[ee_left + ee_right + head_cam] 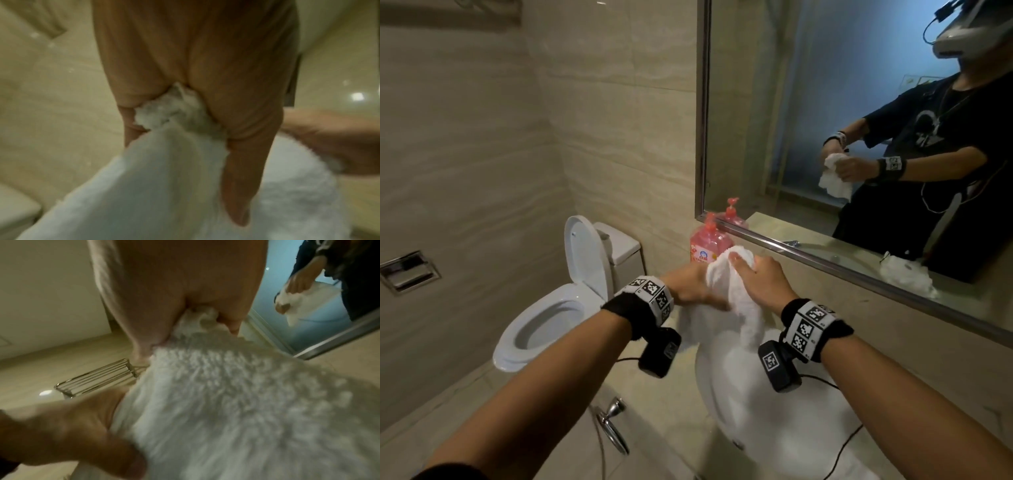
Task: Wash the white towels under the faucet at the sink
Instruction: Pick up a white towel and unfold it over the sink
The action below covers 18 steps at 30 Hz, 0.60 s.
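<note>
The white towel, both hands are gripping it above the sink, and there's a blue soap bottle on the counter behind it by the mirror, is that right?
Not quite: the soap bottle is pink, not blue, as the head view shows. The rest holds: the left hand and the right hand both grip the white towel above the sink.

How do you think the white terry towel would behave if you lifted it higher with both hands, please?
Probably floppy: the white terry towel bunches in the left hand and right hand and droops toward the white sink basin. Unlikely to slip: its looped pile looks coarse. Whether it is wet and heavy cannot be told.
</note>
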Each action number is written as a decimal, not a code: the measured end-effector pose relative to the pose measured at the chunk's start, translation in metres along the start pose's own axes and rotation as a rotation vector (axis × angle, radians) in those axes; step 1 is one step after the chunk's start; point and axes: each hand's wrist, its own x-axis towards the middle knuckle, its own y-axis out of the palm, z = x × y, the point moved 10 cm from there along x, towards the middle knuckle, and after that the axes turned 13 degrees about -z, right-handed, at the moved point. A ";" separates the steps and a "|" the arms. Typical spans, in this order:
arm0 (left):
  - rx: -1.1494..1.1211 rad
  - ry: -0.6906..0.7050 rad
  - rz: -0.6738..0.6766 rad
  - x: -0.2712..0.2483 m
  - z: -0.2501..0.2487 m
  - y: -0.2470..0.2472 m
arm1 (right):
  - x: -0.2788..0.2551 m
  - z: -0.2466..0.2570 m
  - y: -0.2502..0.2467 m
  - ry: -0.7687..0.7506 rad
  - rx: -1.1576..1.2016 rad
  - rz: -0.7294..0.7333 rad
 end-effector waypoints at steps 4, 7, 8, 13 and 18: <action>0.590 0.051 -0.015 0.001 0.026 -0.010 | -0.013 0.023 0.011 -0.264 -0.107 0.325; 0.419 0.039 0.028 0.001 0.037 -0.011 | -0.022 0.009 0.021 -0.356 -0.331 0.492; 0.323 0.034 0.038 0.000 0.039 -0.012 | -0.021 0.000 0.022 -0.356 -0.419 0.513; -0.167 -0.034 -0.039 0.000 0.048 -0.018 | -0.018 -0.039 0.017 -0.090 -0.121 0.482; -0.620 -0.295 -0.188 0.005 0.062 -0.011 | -0.030 -0.065 0.021 0.467 0.487 0.327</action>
